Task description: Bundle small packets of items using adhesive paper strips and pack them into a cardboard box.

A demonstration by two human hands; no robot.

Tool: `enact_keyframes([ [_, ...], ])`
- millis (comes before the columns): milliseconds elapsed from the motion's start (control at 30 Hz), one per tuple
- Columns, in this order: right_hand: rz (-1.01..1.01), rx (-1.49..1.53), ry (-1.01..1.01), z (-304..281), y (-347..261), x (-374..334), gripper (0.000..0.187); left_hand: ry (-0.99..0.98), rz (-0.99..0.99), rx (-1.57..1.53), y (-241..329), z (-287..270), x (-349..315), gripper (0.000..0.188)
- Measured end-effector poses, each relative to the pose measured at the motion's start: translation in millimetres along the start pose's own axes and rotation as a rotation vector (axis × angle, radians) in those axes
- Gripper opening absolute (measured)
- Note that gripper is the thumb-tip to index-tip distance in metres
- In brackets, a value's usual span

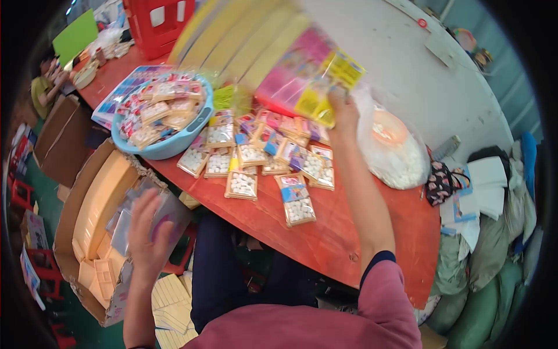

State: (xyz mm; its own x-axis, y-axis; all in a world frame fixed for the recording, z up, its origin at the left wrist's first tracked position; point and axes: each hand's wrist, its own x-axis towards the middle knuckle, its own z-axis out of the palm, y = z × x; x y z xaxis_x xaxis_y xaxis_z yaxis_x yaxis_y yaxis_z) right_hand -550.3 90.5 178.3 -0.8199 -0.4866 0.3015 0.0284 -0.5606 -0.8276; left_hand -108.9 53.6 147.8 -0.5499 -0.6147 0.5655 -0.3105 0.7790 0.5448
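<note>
My right hand (pixel 343 113) is closed on the lower right corner of a large printed sheet (pixel 296 78), pink and yellow at that end, with pale yellow strips farther off. Motion blurs the sheet, which is held above the red table (pixel 349 232). My left hand (pixel 148 230) has its fingers spread and holds nothing. It hovers over the edge of an open cardboard box (pixel 96 305) containing orange plastic trays (pixel 104 279) and clear plastic pieces. Under the sheet lie several small packs (pixel 241 184) with white pellets showing; one pack (pixel 296 200) lies nearest me.
A blue basin (pixel 163 150) heaped with similar packs stands at left. At right sits a clear bag (pixel 401 166) of white pellets with an orange bowl (pixel 388 127) in it. A red plastic stool (pixel 156 26) rests on the far table. A person (pixel 43 90) sits at far left.
</note>
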Motion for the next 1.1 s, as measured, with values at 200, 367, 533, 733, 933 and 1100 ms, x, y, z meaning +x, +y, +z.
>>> enact_keyframes([
  [200, 0.104, 0.033, 0.284, -48.6, 34.5, 99.6, 0.024, -0.186, -0.086, -0.132, -14.2, 36.8, -10.2, 0.037],
  [367, 0.117, -0.701, -0.014, -114.1, 69.4, 114.1, 0.019, -0.277, -0.146, -0.296, -14.8, 79.9, -17.4, 0.027],
  [533, -0.06, -1.046, -0.04, -124.3, 5.0, 6.4, 0.039, -0.309, 0.239, -0.312, 29.7, 129.6, -26.1, 0.03],
  [733, -0.237, -1.593, 0.524, -343.6, -152.4, -76.3, 0.027, -0.702, 0.849, -0.571, 149.6, 223.2, -36.6, 0.04],
  [933, -0.087, -1.804, 1.07, -520.0, -247.6, -115.6, 0.031, -1.06, 1.018, -0.224, 191.0, 269.5, -54.0, 0.076],
  [1100, -0.046, -1.723, 1.262, -564.1, -284.1, -88.6, 0.035, -0.953, 1.113, 0.022, 195.6, 272.2, -56.1, 0.072],
])
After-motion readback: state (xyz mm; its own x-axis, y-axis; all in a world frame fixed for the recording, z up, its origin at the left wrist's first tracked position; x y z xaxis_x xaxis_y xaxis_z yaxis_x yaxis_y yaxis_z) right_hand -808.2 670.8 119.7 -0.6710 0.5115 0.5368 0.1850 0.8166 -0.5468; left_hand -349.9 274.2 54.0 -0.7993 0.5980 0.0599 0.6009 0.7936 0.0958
